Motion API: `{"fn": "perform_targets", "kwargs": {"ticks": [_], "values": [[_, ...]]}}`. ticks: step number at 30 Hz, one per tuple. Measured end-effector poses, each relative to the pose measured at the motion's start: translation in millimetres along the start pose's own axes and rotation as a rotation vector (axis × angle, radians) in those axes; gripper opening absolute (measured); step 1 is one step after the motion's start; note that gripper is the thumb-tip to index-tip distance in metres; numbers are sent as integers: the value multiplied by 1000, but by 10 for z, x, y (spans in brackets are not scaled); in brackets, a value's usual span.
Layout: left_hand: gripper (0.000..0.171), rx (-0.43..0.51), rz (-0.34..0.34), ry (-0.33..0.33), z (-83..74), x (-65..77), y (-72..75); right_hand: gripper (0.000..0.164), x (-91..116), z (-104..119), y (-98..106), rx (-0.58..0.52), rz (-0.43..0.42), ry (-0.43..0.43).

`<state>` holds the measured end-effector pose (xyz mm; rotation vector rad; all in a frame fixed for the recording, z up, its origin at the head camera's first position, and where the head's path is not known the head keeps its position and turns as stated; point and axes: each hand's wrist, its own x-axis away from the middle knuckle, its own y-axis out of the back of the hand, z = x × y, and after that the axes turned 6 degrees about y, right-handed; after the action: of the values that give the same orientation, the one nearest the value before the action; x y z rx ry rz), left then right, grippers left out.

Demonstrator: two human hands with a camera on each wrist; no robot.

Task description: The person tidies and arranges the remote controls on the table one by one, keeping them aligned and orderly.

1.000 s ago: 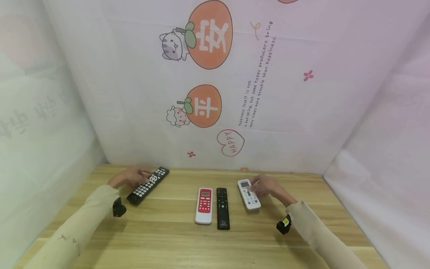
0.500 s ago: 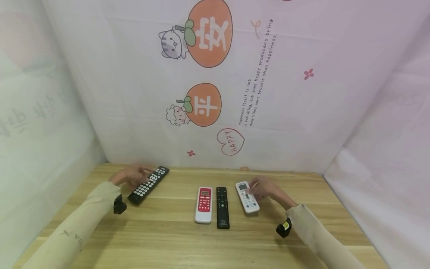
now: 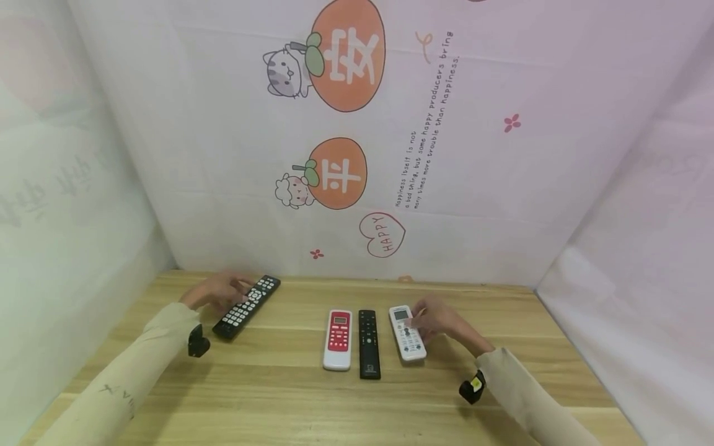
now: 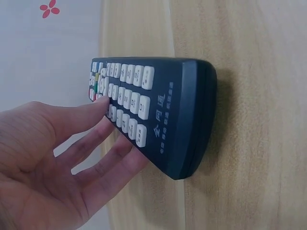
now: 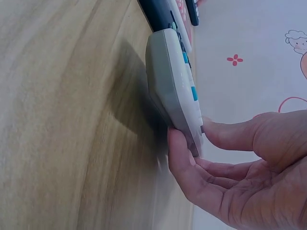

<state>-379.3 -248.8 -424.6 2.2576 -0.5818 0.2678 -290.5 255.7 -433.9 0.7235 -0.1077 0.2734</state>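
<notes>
At the table's left, my left hand [image 3: 223, 292] pinches a long black remote control [image 3: 247, 308] with white buttons. In the left wrist view its thumb lies on the buttons of that black remote [image 4: 139, 100] and the other fingers curl under the edge. Right of centre, my right hand [image 3: 437, 316] grips a white remote control [image 3: 408, 333] with a small grey screen. The right wrist view shows the thumb on the face of the white remote [image 5: 168, 76] and fingers beneath it, with a shadow on the wood below.
Between the hands lie a red and white remote [image 3: 338, 341] and a slim black remote [image 3: 369, 344], side by side. They rest on the wooden table [image 3: 290, 402]. A white printed cloth [image 3: 234, 186] stands behind the table, with cloth sides left and right.
My right hand has brought the white remote leftward and toward me, nearer the slim black remote, turning it straighter. The left hand and its black remote have barely moved.
</notes>
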Motion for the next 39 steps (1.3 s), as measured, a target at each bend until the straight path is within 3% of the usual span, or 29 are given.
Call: {"fn": "perform_targets", "kwargs": {"ticks": [21,30,39], "values": [[57,-6,-23,31,-32,-1,-29,21,57,70,-129,-14,32,-15],[55,-21,-28,72,-73,-20,-17,20,32,136,-107,16,49,-65],[53,-29,-39,155,-119,-27,-35,16,11,88,-118,-12,55,-81]]}}
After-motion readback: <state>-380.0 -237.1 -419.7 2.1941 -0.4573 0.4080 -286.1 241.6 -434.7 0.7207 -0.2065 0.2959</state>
